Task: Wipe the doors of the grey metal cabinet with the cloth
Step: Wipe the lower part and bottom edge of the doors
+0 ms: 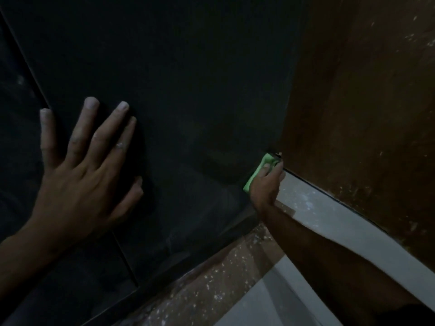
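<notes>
There are no words, numbers, labels or signs to read here. The picture is dark, and nothing in it shows any writing.

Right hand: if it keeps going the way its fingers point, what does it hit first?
Probably the brown wall: the right hand, gripping the green cloth, is already at the cabinet door edge. Depth unclear.
</notes>
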Demonstrator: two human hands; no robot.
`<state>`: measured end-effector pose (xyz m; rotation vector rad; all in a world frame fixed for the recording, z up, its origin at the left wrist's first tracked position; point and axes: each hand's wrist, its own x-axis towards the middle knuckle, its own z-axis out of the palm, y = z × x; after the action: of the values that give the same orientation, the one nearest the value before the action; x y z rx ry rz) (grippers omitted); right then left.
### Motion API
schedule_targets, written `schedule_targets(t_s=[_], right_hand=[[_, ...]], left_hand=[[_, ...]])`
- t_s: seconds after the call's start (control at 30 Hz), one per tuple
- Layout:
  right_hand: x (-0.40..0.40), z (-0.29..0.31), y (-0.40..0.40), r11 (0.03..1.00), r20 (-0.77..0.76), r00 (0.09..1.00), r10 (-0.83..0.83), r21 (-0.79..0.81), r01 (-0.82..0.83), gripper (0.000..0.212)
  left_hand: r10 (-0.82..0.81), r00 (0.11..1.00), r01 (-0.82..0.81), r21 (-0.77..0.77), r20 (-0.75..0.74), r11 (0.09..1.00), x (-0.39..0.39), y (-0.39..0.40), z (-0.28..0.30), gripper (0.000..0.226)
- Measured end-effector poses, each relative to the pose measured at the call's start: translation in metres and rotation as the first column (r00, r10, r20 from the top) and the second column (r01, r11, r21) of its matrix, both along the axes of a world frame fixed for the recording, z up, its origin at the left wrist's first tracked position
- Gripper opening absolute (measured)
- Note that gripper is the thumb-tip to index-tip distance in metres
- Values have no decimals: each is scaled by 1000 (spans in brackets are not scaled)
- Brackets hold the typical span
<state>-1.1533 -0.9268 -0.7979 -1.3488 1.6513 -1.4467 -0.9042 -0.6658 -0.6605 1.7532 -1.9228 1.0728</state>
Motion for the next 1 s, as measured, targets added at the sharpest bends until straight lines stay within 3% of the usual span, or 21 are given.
schedule_targets(t_s=[0.07, 0.1, 0.13, 0.2, 0.23, 0.27, 0.33, 0.4, 0.47, 0.53, 0.6, 0.67, 0.73, 0.77, 0.8, 0.87, 0.9, 0.93, 1.0], right_hand=[[0, -21, 10, 998, -34, 999, 42, -48, -43, 55], [-1, -36, 11, 997, 2, 998, 63, 34, -63, 54], [-3, -44, 5, 992, 130, 991, 41, 111, -55, 52], [-5, -52, -13, 972, 486, 864, -135, 234, 20, 50], [-2, -43, -13, 965, 505, 855, -120, 262, -19, 50], [1, -36, -17, 959, 409, 898, -160, 282, 43, 51], [0, -36, -17, 979, 420, 894, -155, 184, 83, 52], [1, -49, 4, 995, 159, 987, -36, 99, 20, 54], [1, -95, 6, 985, 121, 993, 8, 168, -29, 50], [0, -124, 1, 937, 285, 958, -29, 342, -74, 47], [6, -113, 0, 923, 287, 950, -124, 384, 4, 49], [13, -89, 9, 989, 194, 976, -101, 125, 78, 53], [24, -83, 22, 992, 111, 991, -73, -91, 83, 55], [26, -99, 21, 993, 93, 993, -77, -86, 85, 55], [24, -117, 20, 996, 70, 993, -91, 22, 90, 53], [15, -150, 16, 922, 216, 975, -58, 386, -31, 49], [12, -161, 14, 880, 293, 954, -69, 469, -81, 49], [15, -162, 14, 887, 256, 965, -62, 457, -64, 51], [27, -148, 22, 976, 176, 982, -70, 217, 31, 57]], left_hand=[[9, 1000, -10, 24, 16, 1000, 4, -2, 1, 87], [15, 1000, -15, 31, 17, 999, 6, -1, 0, 87], [16, 1000, -16, 27, 17, 999, 7, 0, 0, 88], [8, 999, -8, 15, 32, 1000, 6, 2, -2, 86], [-1, 999, 0, 12, 37, 1000, 6, 2, -2, 85], [-11, 999, 11, 10, 36, 1000, 7, 2, -2, 84], [-30, 999, 29, 11, 23, 1000, 10, 0, -5, 83], [-39, 999, 38, 11, 15, 999, 11, -2, -8, 82], [-56, 998, 56, 18, -4, 998, 13, -4, -11, 81], [-48, 998, 49, 24, -42, 999, 10, -3, -14, 80], [-16, 998, 18, 23, -59, 1000, 4, 2, -21, 82], [-3, 999, 5, 30, -46, 1000, 1, 8, -33, 84], [29, 999, -28, 34, -24, 999, -3, 16, -51, 81], [42, 999, -42, 25, -22, 999, -6, 19, -60, 80], [50, 999, -49, 14, -22, 999, -9, 22, -68, 80], [43, 999, -43, 2, 4, 999, -14, 24, -81, 80], [40, 999, -40, 10, 20, 999, -15, 24, -86, 80], [41, 999, -41, 14, 34, 999, -14, 23, -90, 80], [62, 996, -63, 8, 57, 998, -9, 21, -95, 81]])
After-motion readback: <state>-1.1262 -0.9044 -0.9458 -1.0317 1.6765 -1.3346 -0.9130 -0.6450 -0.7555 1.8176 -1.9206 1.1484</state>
